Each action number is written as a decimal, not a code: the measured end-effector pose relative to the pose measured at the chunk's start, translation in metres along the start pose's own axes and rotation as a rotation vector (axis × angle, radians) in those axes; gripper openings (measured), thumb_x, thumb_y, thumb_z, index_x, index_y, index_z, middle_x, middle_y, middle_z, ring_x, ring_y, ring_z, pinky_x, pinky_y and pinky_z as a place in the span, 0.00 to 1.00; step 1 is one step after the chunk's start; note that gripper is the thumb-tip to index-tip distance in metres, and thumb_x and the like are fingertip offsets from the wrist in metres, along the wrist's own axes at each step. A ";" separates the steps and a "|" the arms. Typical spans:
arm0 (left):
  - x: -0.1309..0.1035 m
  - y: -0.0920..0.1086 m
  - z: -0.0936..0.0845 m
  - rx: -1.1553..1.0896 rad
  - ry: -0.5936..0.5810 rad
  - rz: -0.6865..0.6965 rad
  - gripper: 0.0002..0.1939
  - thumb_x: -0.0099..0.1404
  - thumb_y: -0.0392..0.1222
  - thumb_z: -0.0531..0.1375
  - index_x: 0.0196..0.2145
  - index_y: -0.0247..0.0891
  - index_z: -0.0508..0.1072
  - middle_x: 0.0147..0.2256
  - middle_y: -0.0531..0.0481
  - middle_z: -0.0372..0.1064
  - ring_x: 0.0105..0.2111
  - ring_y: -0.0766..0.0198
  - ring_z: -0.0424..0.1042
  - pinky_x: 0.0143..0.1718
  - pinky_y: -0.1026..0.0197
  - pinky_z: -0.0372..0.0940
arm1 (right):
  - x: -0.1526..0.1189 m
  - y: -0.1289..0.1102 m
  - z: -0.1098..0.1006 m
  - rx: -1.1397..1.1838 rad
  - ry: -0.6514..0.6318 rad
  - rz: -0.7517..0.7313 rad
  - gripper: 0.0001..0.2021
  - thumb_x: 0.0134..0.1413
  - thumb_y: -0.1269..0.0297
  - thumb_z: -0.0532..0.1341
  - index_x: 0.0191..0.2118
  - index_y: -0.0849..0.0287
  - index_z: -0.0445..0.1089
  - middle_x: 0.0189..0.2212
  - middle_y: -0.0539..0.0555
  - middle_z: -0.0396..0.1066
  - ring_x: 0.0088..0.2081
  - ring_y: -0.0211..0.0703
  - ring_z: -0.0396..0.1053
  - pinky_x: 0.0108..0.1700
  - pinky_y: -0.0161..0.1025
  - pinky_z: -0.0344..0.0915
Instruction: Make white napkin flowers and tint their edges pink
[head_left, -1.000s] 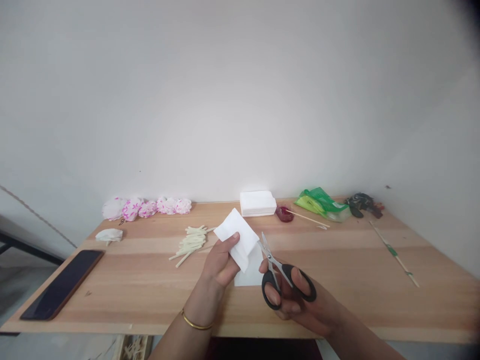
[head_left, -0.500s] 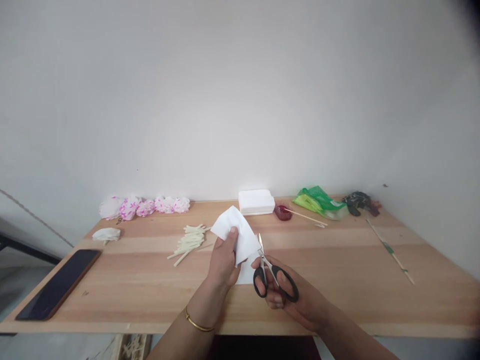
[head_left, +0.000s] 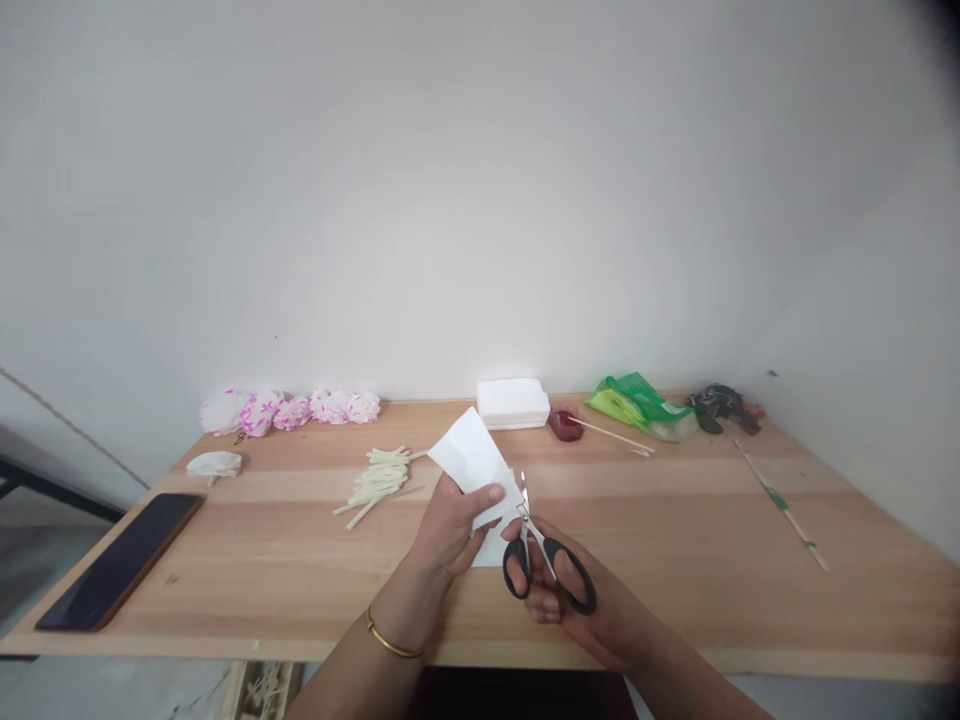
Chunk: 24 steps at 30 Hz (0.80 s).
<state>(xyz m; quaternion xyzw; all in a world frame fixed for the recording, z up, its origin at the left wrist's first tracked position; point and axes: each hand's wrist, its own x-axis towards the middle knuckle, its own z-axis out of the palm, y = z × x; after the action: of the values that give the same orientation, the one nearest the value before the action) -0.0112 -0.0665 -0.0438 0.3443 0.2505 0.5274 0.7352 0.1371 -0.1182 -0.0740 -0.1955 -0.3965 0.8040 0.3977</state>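
Note:
A folded piece of white paper (head_left: 471, 453) is pinched between the thumb and fingers of my left hand (head_left: 454, 522), above the middle of the table. My right hand (head_left: 574, 590) grips black-handled scissors (head_left: 570, 575), fingers through the loops. Their blades meet the paper's lower right corner; whether they are cutting into it I cannot tell. Below my hands another white sheet (head_left: 491, 548) lies on the wood, partly covered. Left of the paper is a pile of pale, thin sticks or strips (head_left: 379, 483).
At the back stand a white tissue stack (head_left: 513, 404), a dark red dish (head_left: 565, 426) with a stick, a green plastic bag (head_left: 641, 405) and a dark bundle (head_left: 716, 405). Pink-white paper puffs (head_left: 292, 410) sit back left, a phone (head_left: 120, 560) front left. A green-marked stick (head_left: 780, 505) lies right.
My left thumb has shifted lower and to the right on the paper, and the paper has turned slightly. The scissors stay at its corner, their handles a little lower.

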 end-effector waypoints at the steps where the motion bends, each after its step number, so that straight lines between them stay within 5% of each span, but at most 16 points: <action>1: 0.000 0.000 0.001 0.005 -0.003 -0.008 0.13 0.51 0.39 0.67 0.33 0.34 0.70 0.25 0.52 0.67 0.16 0.71 0.63 0.17 0.67 0.57 | 0.000 0.000 0.000 -0.012 -0.008 -0.006 0.24 0.52 0.42 0.59 0.46 0.55 0.63 0.32 0.50 0.61 0.23 0.30 0.43 0.27 0.34 0.41; 11: 0.000 -0.005 0.007 0.014 -0.037 -0.074 0.10 0.54 0.39 0.65 0.32 0.34 0.68 0.24 0.54 0.63 0.16 0.73 0.61 0.16 0.68 0.57 | -0.008 -0.001 -0.001 -0.100 -0.037 -0.043 0.24 0.53 0.40 0.57 0.46 0.54 0.62 0.35 0.51 0.59 0.22 0.27 0.48 0.25 0.33 0.44; 24: 0.001 -0.009 0.017 0.152 -0.024 -0.127 0.12 0.52 0.38 0.66 0.31 0.35 0.65 0.24 0.54 0.66 0.17 0.69 0.66 0.18 0.68 0.53 | -0.023 0.001 -0.015 -0.072 0.030 -0.076 0.25 0.53 0.40 0.56 0.45 0.57 0.61 0.28 0.47 0.57 0.21 0.27 0.40 0.23 0.32 0.38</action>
<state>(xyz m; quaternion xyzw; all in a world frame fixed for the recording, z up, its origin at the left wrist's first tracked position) 0.0069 -0.0720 -0.0401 0.3886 0.3022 0.4550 0.7420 0.1599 -0.1291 -0.0838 -0.2067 -0.4262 0.7704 0.4267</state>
